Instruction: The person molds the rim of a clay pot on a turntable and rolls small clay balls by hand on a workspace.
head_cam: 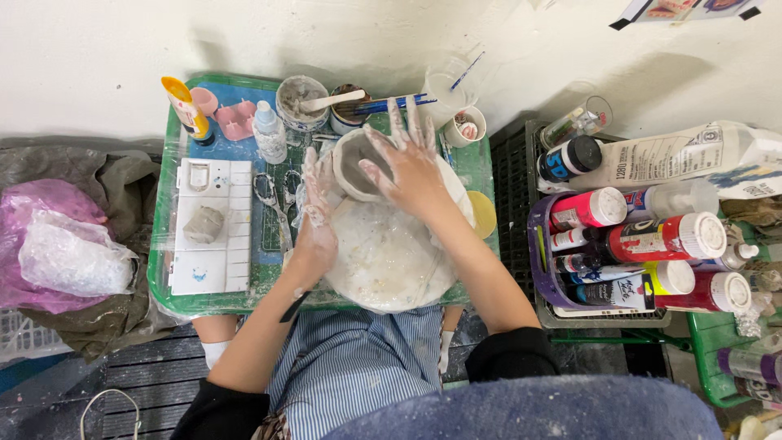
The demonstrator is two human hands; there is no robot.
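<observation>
Nearest the camera: blue-and-white striped apron [358,367] across the lap, below the tabletop edge. Above it, round white clay-smeared work board [383,261] resting on the green plastic tray [163,269], apparently as a base for the clay work. At the board's far edge, small grey unfired clay bowl [352,167], upright and open-mouthed. Left hand [314,220], clay-coated, placed against the bowl's left outer wall, fingers pressed together and laid along it, seemingly as a brace. Right hand [411,167] over the bowl's right rim, fingers spread, thumb dipped inside; pinching of the wall not discernible. To the left on the tray, white gridded tile [210,226] bearing a grey clay lump [204,224], kept near at hand. Farther back, grey slip-crusted pot holding a white spoon [301,102] and cup of blue-handled brushes [350,110]. At right, well apart, purple basket of paint bottles [542,261].
</observation>
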